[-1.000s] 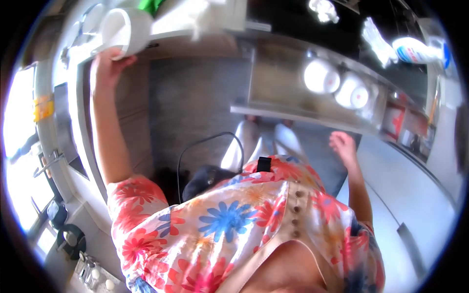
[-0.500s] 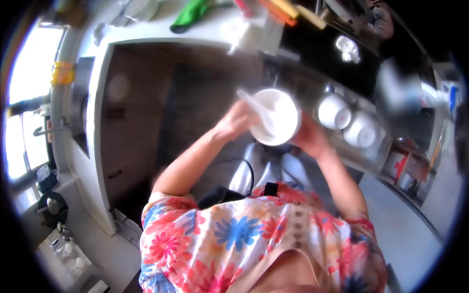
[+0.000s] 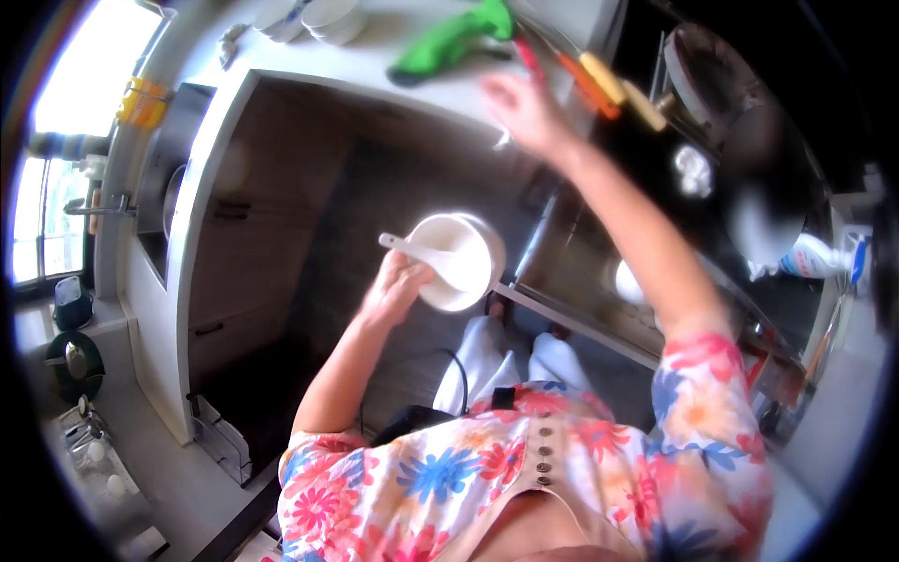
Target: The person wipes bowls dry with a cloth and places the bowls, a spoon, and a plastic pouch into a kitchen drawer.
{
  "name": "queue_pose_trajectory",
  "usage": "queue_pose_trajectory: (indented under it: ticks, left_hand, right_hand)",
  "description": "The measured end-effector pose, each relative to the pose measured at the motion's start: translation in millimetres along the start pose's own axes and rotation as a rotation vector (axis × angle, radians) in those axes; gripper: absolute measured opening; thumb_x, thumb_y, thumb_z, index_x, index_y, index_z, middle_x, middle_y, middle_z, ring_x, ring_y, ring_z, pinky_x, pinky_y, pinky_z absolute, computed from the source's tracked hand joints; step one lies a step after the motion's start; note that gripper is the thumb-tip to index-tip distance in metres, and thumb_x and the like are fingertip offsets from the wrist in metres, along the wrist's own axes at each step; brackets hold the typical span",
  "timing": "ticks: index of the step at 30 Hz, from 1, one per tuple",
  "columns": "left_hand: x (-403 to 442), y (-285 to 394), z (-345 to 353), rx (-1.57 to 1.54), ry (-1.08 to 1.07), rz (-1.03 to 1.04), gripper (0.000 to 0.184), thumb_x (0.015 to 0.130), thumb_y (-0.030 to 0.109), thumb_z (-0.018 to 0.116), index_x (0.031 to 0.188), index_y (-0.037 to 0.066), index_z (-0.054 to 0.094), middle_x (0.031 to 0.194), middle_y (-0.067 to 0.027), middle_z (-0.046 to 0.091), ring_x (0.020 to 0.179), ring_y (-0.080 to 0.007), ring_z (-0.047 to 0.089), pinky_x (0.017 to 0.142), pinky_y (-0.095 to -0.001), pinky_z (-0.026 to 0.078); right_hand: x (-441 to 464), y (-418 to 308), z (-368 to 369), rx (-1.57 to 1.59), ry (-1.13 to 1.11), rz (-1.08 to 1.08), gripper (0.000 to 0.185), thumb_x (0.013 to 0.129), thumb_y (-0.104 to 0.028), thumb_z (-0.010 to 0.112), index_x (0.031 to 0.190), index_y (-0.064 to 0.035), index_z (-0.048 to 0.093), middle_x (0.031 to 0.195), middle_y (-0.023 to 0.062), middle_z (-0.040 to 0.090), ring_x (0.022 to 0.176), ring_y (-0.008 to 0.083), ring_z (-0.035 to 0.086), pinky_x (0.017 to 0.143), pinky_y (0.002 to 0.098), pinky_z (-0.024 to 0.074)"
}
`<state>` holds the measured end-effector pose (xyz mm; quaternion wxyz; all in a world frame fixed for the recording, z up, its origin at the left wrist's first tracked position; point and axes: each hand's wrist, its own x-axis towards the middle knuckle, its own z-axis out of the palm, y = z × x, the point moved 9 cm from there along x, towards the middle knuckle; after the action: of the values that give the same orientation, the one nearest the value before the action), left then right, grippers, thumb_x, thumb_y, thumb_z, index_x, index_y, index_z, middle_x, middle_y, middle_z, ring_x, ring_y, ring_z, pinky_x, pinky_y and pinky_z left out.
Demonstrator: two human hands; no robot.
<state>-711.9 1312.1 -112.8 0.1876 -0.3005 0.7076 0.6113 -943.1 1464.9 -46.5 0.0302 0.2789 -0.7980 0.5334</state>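
Observation:
My left hand (image 3: 398, 286) grips a white bowl (image 3: 487, 245) by its left side. A white soup spoon (image 3: 435, 258) rests in the bowl, its handle pointing out over the rim and under my fingers. My right hand (image 3: 523, 108) is stretched far forward over the counter edge, blurred, with its fingers apart. Closest to it lie a thin red-pink handle (image 3: 529, 58) and a green object (image 3: 454, 45) whose kind I cannot make out. A small white scrap (image 3: 503, 140) shows just below my right hand.
Orange (image 3: 590, 86) and yellow handles (image 3: 601, 75) lie right of my right hand. An open drawer (image 3: 571, 323) with a white bowl (image 3: 629, 281) is beneath my right arm. Bowls (image 3: 334, 21) stand on the counter (image 3: 375, 89). A spray bottle (image 3: 810, 258) is far right.
My right hand has left the bowl and moved forward to the counter. My left hand now holds the bowl and spoon alone, further left and lower. The view has shifted.

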Motion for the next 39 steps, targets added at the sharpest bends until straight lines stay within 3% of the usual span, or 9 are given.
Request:
queue_pose_trajectory:
  ticks: [6, 9, 11, 15, 17, 23, 28, 35, 39]
  left_hand:
    - [-21, -38, -28, -0.048, 0.144, -0.122, 0.046, 0.065, 0.010, 0.054, 0.109, 0.000, 0.046, 0.087, -0.0083, 0.055, 0.072, -0.0130, 0.051, 0.056, -0.0252, 0.040]
    - [-26, -70, -26, -0.106, 0.178, -0.140, 0.044, 0.066, 0.007, 0.053, 0.108, -0.002, 0.047, 0.090, -0.0096, 0.056, 0.081, -0.0167, 0.053, 0.069, -0.0277, 0.042]
    - [-21, -87, -31, -0.181, 0.205, -0.091, 0.043, 0.065, 0.005, 0.051, 0.107, -0.003, 0.048, 0.092, -0.0101, 0.056, 0.084, -0.0182, 0.054, 0.075, -0.0288, 0.042]
    - [-21, -52, -29, -0.305, 0.147, 0.041, 0.046, 0.060, 0.002, 0.049, 0.105, -0.005, 0.052, 0.091, -0.0107, 0.058, 0.086, -0.0196, 0.055, 0.076, -0.0299, 0.042]
    - [-27, -26, -25, -0.255, 0.118, 0.027, 0.046, 0.059, 0.002, 0.048, 0.104, -0.005, 0.053, 0.085, -0.0105, 0.058, 0.079, -0.0192, 0.056, 0.072, -0.0294, 0.044]
    - [-16, 1, -26, -0.157, 0.108, 0.116, 0.045, 0.067, 0.008, 0.053, 0.111, -0.001, 0.050, 0.094, -0.0115, 0.055, 0.087, -0.0187, 0.051, 0.070, -0.0291, 0.043]
    - [-29, 37, 27, -0.147, -0.099, 0.189, 0.042, 0.065, -0.002, 0.048, 0.107, -0.001, 0.052, 0.093, -0.0081, 0.057, 0.087, -0.0167, 0.053, 0.077, -0.0287, 0.042]
    - [-25, 26, 94, 0.015, -0.383, 0.357, 0.050, 0.068, -0.002, 0.047, 0.118, 0.000, 0.046, 0.105, -0.0072, 0.056, 0.099, -0.0154, 0.053, 0.088, -0.0288, 0.040]
    - [-34, 35, 132, 0.073, -0.592, 0.429, 0.052, 0.071, -0.002, 0.046, 0.122, -0.004, 0.040, 0.111, -0.0127, 0.052, 0.105, -0.0202, 0.048, 0.091, -0.0319, 0.037]
  right_hand:
    - [85, 11, 68, -0.781, 0.037, -0.060, 0.024, 0.081, -0.023, 0.054, 0.103, -0.0135, 0.058, 0.108, 0.0133, 0.055, 0.105, 0.0232, 0.050, 0.089, 0.0350, 0.0405]
    - [91, 45, 70, -0.994, -0.197, -0.050, 0.017, 0.081, -0.018, 0.053, 0.096, -0.0142, 0.059, 0.099, 0.0102, 0.058, 0.100, 0.0216, 0.053, 0.086, 0.0332, 0.0434]
    - [108, 27, 49, -0.945, -0.064, -0.198, 0.013, 0.081, -0.013, 0.051, 0.089, -0.0130, 0.060, 0.090, 0.0073, 0.059, 0.091, 0.0187, 0.056, 0.076, 0.0314, 0.0477]
    - [123, -49, -46, -0.696, 0.214, -0.196, 0.012, 0.082, -0.010, 0.052, 0.091, -0.0058, 0.060, 0.085, 0.0085, 0.061, 0.069, 0.0237, 0.059, 0.061, 0.0330, 0.0470]
    - [77, -124, -87, -0.209, 0.282, -0.355, 0.025, 0.074, -0.002, 0.054, 0.099, 0.0006, 0.056, 0.076, 0.0128, 0.060, 0.058, 0.0180, 0.059, 0.049, 0.0291, 0.0472]
    - [-73, -135, -86, 0.019, 0.086, -0.208, 0.019, 0.076, 0.000, 0.062, 0.095, -0.0016, 0.060, 0.082, 0.0048, 0.057, 0.078, 0.0109, 0.054, 0.072, 0.0234, 0.0430]
    - [-193, -27, 8, 0.930, 0.261, 0.835, 0.024, 0.085, -0.019, 0.054, 0.104, -0.0043, 0.056, 0.092, 0.0031, 0.057, 0.082, 0.0107, 0.054, 0.075, 0.0211, 0.0416]
    - [-263, -12, 23, 1.184, 0.048, 1.114, 0.036, 0.091, -0.033, 0.038, 0.110, -0.0060, 0.053, 0.094, 0.0042, 0.061, 0.085, 0.0098, 0.058, 0.071, 0.0237, 0.0469]
    - [-297, 1, 48, 1.423, 0.049, 0.933, 0.033, 0.090, -0.029, 0.041, 0.107, -0.0050, 0.055, 0.094, 0.0059, 0.062, 0.081, 0.0105, 0.059, 0.068, 0.0244, 0.0482]
